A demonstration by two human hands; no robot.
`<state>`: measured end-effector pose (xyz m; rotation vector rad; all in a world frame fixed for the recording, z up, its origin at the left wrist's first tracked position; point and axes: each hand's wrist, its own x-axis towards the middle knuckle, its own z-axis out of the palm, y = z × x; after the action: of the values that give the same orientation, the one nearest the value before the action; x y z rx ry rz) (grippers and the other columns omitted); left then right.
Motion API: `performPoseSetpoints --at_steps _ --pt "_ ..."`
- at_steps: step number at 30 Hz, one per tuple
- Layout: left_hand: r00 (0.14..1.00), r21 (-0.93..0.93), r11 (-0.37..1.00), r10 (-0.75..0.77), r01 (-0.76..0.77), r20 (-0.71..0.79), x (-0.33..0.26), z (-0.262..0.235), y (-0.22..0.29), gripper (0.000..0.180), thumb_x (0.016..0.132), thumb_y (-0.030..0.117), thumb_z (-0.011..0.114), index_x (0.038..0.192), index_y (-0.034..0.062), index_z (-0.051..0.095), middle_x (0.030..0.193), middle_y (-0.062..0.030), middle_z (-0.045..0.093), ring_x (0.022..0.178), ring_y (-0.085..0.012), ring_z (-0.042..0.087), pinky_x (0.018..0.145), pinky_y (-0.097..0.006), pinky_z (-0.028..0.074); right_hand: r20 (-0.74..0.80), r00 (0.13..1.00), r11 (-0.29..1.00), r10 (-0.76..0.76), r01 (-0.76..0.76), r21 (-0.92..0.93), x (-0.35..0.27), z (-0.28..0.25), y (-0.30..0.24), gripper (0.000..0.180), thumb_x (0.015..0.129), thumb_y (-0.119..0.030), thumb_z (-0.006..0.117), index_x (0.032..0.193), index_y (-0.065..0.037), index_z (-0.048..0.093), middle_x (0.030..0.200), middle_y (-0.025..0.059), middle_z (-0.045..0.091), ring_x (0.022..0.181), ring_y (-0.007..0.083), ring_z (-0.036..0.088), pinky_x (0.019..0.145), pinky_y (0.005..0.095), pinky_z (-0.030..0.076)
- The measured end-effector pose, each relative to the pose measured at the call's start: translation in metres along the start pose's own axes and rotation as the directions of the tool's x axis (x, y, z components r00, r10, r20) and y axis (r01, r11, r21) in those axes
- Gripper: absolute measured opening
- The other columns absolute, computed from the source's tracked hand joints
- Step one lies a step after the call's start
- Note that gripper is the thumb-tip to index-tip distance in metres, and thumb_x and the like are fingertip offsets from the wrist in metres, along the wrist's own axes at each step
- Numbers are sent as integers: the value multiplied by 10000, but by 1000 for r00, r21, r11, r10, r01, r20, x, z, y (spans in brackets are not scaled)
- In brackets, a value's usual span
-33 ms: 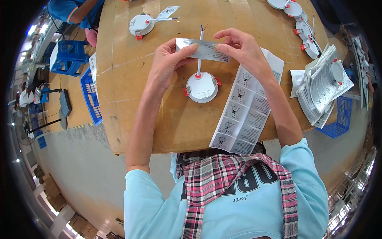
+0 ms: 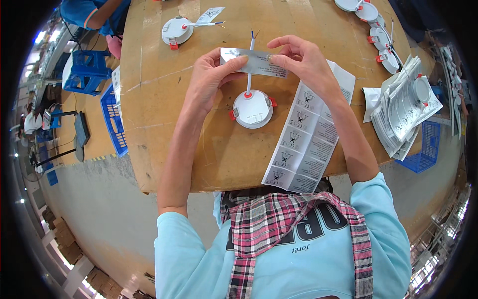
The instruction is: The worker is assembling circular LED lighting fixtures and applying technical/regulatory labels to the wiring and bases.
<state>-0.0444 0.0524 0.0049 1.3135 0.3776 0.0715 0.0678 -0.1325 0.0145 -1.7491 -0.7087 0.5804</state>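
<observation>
A silvery printed sticker label (image 2: 260, 65) is stretched between my two hands, lying across the white cable (image 2: 250, 79) of a round white downlight (image 2: 253, 112). My left hand (image 2: 211, 74) pinches its left end, thumb on top. My right hand (image 2: 301, 62) presses thumb and fingers at the label's right part, its index finger raised. The downlight rests on the table with its back up and red-tipped spring clips at both sides. Bare wire ends stick out beyond the label. Beneath my right forearm lies a long sheet of stickers (image 2: 298, 134), overhanging the table's near edge.
Another downlight (image 2: 177, 32) with a tagged cable lies at the far left of the wooden table (image 2: 164, 124). Several downlights (image 2: 381, 37) line the far right. A stack of label sheets (image 2: 398, 114) sits at the right edge, one downlight on it. Blue crates (image 2: 113, 119) and a co-worker's sleeve (image 2: 79, 12) are at left.
</observation>
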Motion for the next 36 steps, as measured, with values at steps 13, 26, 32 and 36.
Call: performPoseSetpoints --at_steps 13,26,32,36 --pt "999 -74 997 -34 35 3 1 4 -3 239 836 113 674 1023 -17 600 959 -98 657 861 -144 640 768 -277 542 45 999 1000 -16 17 -23 1 -12 3 276 867 -220 622 1036 -3 623 800 40 625 734 98 557 665 249 457" --pt "998 -129 991 -37 42 43 5 4 -7 229 846 103 663 1037 -4 597 957 -85 658 861 -135 636 762 -274 539 -70 997 995 -37 30 -99 26 10 -10 421 832 -389 643 917 22 684 749 66 627 665 115 547 562 275 433" --pt "997 -139 988 -70 74 36 3 6 -8 223 854 100 653 1045 0 597 950 -85 657 840 -125 639 741 -257 541 38 998 997 41 -38 -70 28 13 -2 394 824 -369 652 814 22 699 641 30 583 593 93 505 528 263 402" --pt "998 -135 989 -59 61 23 4 9 -11 229 857 102 650 1052 -3 591 941 -80 657 815 -124 643 722 -252 544 2 998 998 62 -62 -16 25 11 1 381 817 -368 662 823 11 696 655 31 589 606 91 510 540 258 402"
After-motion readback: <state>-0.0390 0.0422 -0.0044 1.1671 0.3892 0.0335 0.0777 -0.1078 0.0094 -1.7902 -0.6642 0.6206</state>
